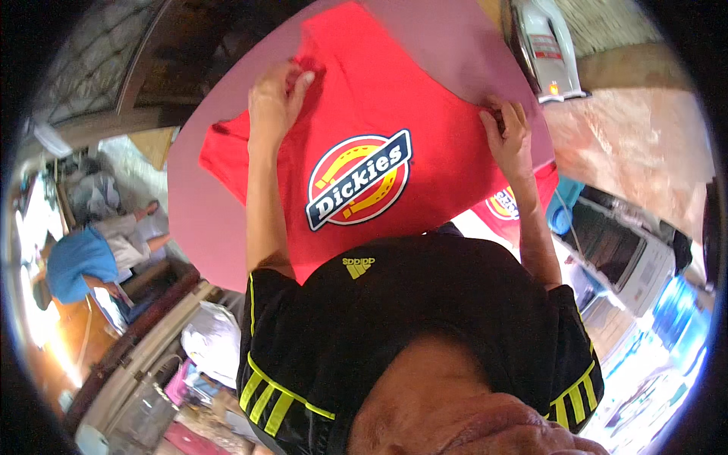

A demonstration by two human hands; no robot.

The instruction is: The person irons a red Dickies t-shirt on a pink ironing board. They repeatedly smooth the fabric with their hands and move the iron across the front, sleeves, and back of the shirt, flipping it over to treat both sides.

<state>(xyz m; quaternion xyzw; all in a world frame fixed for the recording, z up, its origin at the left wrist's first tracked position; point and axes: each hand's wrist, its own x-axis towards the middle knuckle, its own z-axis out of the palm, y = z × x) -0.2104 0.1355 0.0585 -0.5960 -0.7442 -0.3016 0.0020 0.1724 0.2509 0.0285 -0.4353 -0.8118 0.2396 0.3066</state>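
A red T-shirt [447, 159] with a round emblem crossed by a dark blue slanted band lies over a pink padded board [199, 174]. My left hand [276, 100] is closed on the cloth near the shirt's upper left, thumb and fingers pinching a fold. At the shirt's right edge, my right hand [508, 133] has its fingers curled and pinched on the fabric. Below that hand, red cloth with a smaller matching emblem [502, 205] hangs by the board's edge; I cannot tell whether it belongs to the same shirt.
An iron [547, 53] with a glowing orange light stands upright at the board's far right. A white oven-like appliance [618, 254] and a blue water bottle [675, 311] are at the right. At the left, a person in blue [82, 262] is near an orange surface. A white bag [212, 341] sits lower left.
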